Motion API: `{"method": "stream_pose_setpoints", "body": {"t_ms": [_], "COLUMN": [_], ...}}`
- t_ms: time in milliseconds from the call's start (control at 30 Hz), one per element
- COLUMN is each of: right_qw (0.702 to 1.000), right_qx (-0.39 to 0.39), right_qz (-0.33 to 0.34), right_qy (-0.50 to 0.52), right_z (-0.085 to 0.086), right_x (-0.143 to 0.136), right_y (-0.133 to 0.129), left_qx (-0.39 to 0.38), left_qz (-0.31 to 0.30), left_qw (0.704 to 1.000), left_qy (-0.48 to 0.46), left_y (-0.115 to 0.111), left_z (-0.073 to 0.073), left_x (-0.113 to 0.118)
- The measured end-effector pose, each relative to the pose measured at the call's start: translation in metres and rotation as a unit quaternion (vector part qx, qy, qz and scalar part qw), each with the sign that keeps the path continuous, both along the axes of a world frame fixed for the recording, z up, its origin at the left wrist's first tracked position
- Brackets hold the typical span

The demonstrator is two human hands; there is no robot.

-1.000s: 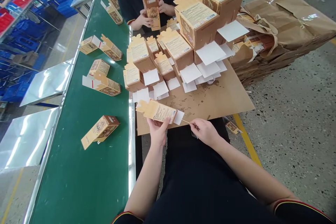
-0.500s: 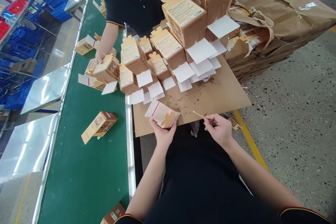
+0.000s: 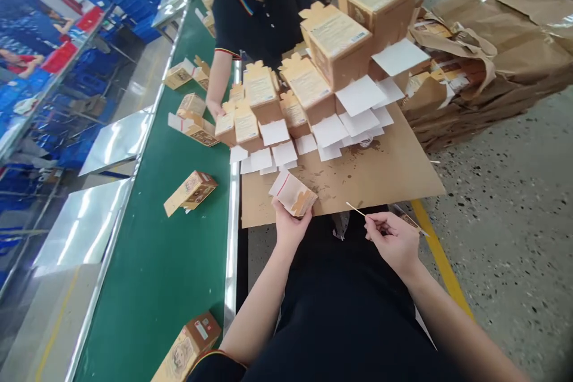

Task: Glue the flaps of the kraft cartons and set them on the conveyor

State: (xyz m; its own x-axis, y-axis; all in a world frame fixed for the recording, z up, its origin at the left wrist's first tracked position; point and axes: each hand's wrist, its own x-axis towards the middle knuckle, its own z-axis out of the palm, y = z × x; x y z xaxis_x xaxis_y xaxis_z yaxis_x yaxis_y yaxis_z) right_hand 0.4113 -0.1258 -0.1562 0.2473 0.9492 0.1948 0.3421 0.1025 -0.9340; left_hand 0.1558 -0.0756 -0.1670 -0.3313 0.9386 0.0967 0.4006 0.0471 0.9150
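In my left hand (image 3: 292, 228) is a small cardboard box (image 3: 295, 194), held over the near edge of the brown cardboard sheet (image 3: 394, 173). The box's white flap with a red stripe sticks out to the upper left. My right hand (image 3: 394, 242) pinches a cotton swab (image 3: 356, 209) by its end; the tip points left toward the box, apart from it. Beyond the left hand, a stack of tan boxes (image 3: 308, 80) stands on the sheet, with white flaps (image 3: 331, 130) hanging toward me.
A green conveyor belt (image 3: 147, 250) with a metal edge runs along the left, carrying several boxes (image 3: 192, 191). Across the stack, a co-worker's hand (image 3: 215, 108) touches a box. A large paper-wrapped bundle (image 3: 514, 42) lies at the right, above the speckled floor.
The co-worker's hand has set a box at the stack's left end. Boxes on the belt have shifted toward me in the view. Both my hands keep their holds.
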Motion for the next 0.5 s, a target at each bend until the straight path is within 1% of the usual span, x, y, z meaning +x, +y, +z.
{"method": "stream_pose_setpoints", "body": {"t_ms": [67, 133, 200, 267, 300, 367, 433, 500], "right_qw": [1.000, 1.000, 0.998, 0.996, 0.995, 0.992, 0.991, 0.990], "right_qx": [-0.009, -0.021, -0.039, -0.061, -0.072, -0.089, -0.097, -0.102], "right_qz": [0.005, 0.006, 0.005, 0.005, 0.005, 0.010, 0.022, 0.041], "right_qy": [0.000, 0.015, 0.041, 0.066, 0.075, 0.083, 0.087, 0.093], "right_z": [-0.004, -0.007, -0.009, -0.011, -0.011, -0.012, -0.014, -0.016], "right_x": [0.004, 0.011, 0.020, 0.029, 0.032, 0.034, 0.031, 0.025], "right_y": [0.000, -0.001, -0.002, -0.004, -0.003, -0.002, 0.000, 0.000], "left_qx": [0.002, 0.027, 0.060, 0.091, 0.107, 0.127, 0.107, 0.052], "left_qz": [0.012, 0.061, 0.143, 0.228, 0.260, 0.300, 0.329, 0.354], "left_qw": [1.000, 0.998, 0.988, 0.969, 0.959, 0.945, 0.938, 0.934], "left_qy": [0.005, 0.012, 0.013, 0.019, 0.025, 0.037, 0.036, 0.020], "left_y": [-0.003, -0.011, -0.023, -0.034, -0.039, -0.042, -0.038, -0.030], "left_z": [-0.001, 0.001, 0.006, 0.015, 0.019, 0.026, 0.029, 0.028], "left_x": [-0.005, -0.024, -0.058, -0.100, -0.122, -0.161, -0.187, -0.200]}}
